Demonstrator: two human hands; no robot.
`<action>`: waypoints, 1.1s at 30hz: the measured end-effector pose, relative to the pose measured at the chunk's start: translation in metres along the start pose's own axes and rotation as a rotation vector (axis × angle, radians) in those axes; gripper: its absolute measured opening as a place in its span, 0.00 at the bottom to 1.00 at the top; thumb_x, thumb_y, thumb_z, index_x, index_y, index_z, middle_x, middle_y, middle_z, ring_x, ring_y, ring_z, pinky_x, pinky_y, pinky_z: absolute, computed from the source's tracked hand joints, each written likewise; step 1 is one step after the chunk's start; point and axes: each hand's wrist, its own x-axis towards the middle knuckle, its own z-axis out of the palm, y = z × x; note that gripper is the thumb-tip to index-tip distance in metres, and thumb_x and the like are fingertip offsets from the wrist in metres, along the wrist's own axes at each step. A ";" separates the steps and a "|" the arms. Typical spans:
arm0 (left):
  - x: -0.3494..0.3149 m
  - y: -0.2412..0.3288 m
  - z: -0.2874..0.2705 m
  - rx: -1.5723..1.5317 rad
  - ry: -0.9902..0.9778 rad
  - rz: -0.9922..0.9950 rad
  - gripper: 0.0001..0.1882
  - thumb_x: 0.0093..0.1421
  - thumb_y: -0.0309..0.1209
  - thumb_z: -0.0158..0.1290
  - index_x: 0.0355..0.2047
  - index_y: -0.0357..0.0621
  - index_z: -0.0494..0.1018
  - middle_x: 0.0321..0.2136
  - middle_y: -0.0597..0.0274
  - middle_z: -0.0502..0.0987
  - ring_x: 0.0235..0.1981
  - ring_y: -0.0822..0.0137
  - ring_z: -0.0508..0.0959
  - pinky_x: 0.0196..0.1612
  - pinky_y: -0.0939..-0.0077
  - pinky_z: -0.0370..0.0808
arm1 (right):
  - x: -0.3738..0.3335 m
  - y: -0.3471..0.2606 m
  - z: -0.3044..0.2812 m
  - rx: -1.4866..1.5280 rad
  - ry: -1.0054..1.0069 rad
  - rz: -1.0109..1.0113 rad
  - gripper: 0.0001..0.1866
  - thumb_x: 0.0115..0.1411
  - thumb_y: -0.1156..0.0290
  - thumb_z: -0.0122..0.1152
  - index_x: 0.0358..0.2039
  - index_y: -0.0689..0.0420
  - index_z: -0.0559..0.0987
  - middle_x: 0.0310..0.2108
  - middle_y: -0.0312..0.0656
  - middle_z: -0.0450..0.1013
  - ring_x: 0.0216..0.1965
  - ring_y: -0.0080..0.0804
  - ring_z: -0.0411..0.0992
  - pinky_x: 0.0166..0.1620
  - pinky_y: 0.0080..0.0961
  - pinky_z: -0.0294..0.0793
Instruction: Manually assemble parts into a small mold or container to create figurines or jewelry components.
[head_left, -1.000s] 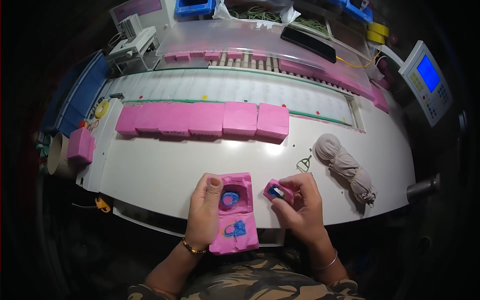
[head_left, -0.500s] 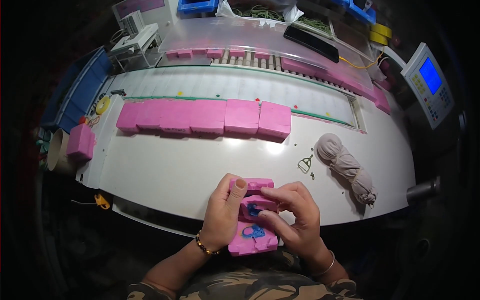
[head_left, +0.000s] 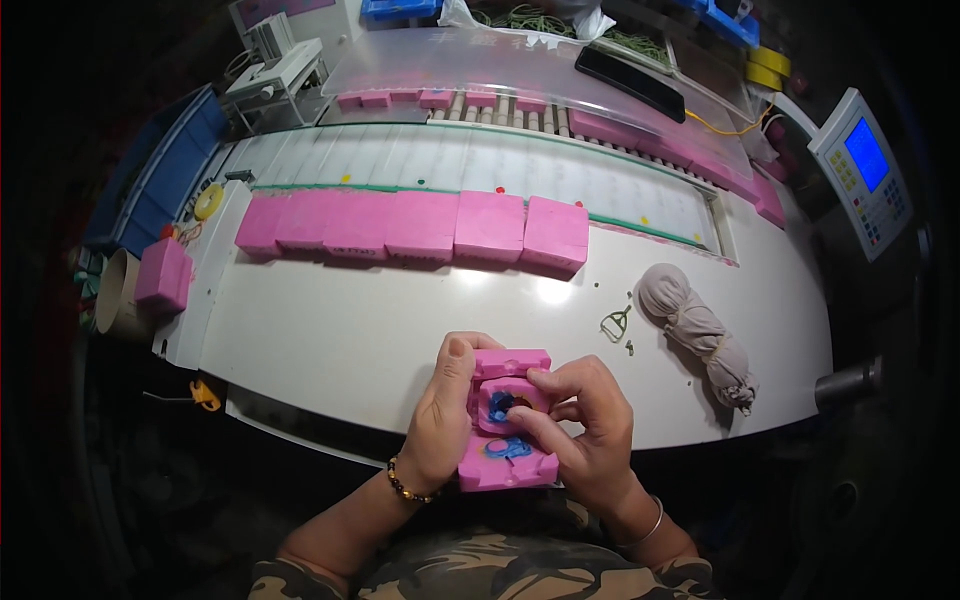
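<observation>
Near the front edge of the table, a pink rubber mould (head_left: pixel 508 475) is spread apart, with blue colouring in its cavities. My left hand (head_left: pixel 440 420) is closed round the mould's left side, its thumb up along the upper section. With thumb and fingertips, my right hand (head_left: pixel 595 420) grips the mould's middle piece (head_left: pixel 488 395). That piece is tilted up and shows a dark blue recess, which the right thumb partly covers. Several more pink mould blocks (head_left: pixel 425 225) stand in a row beyond my hands.
A white conveyor belt (head_left: pixel 560 160) with coloured dots runs behind the row. To the right lie a tied cloth bundle (head_left: pixel 695 330) and a small green wax piece (head_left: pixel 615 323). A control panel (head_left: pixel 865 170) stands far right; a lone pink block (head_left: pixel 163 275) sits at the left.
The middle piece has tilted so its blue recess faces up more, and my right thumb has moved onto it. The mould is slightly higher in view. The belt's dots have shifted left.
</observation>
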 end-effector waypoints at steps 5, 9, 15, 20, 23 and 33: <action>-0.001 0.011 0.005 -0.071 -0.055 -0.038 0.26 0.74 0.49 0.21 0.47 0.39 0.61 0.40 0.59 0.70 0.41 0.75 0.74 0.48 0.79 0.75 | 0.000 0.002 0.000 0.043 0.005 0.050 0.16 0.52 0.81 0.70 0.41 0.64 0.77 0.32 0.41 0.68 0.28 0.21 0.70 0.27 0.17 0.73; -0.001 0.001 -0.003 -0.080 -0.089 -0.020 0.24 0.74 0.48 0.26 0.49 0.39 0.58 0.42 0.59 0.69 0.43 0.73 0.74 0.46 0.79 0.75 | 0.001 0.001 0.001 0.037 -0.003 0.056 0.16 0.52 0.81 0.70 0.41 0.63 0.77 0.33 0.41 0.68 0.28 0.21 0.69 0.27 0.17 0.73; -0.012 -0.009 0.004 0.231 0.034 0.164 0.36 0.57 0.42 0.64 0.54 0.42 0.54 0.45 0.55 0.64 0.45 0.67 0.71 0.49 0.73 0.72 | 0.003 0.006 -0.005 0.087 -0.014 0.079 0.16 0.53 0.84 0.67 0.42 0.62 0.76 0.37 0.41 0.69 0.33 0.23 0.73 0.33 0.18 0.78; -0.012 -0.012 -0.005 0.577 -0.095 0.534 0.39 0.49 0.39 0.70 0.56 0.46 0.60 0.54 0.47 0.56 0.57 0.54 0.64 0.53 0.64 0.71 | -0.002 0.010 -0.008 0.163 -0.029 0.132 0.15 0.54 0.86 0.63 0.43 0.61 0.76 0.39 0.41 0.70 0.39 0.25 0.75 0.37 0.20 0.78; -0.011 -0.005 -0.003 0.662 -0.198 0.493 0.33 0.48 0.39 0.70 0.54 0.56 0.70 0.54 0.47 0.58 0.55 0.51 0.67 0.53 0.62 0.73 | -0.004 0.018 -0.010 0.170 -0.011 0.114 0.17 0.53 0.89 0.58 0.43 0.61 0.76 0.40 0.41 0.71 0.39 0.26 0.75 0.41 0.20 0.77; -0.022 0.013 -0.002 0.806 -0.280 0.430 0.31 0.48 0.34 0.70 0.54 0.52 0.72 0.52 0.49 0.64 0.51 0.57 0.72 0.53 0.67 0.73 | -0.009 0.025 -0.012 0.092 0.036 0.044 0.16 0.51 0.89 0.61 0.40 0.62 0.76 0.36 0.43 0.71 0.34 0.28 0.73 0.39 0.21 0.74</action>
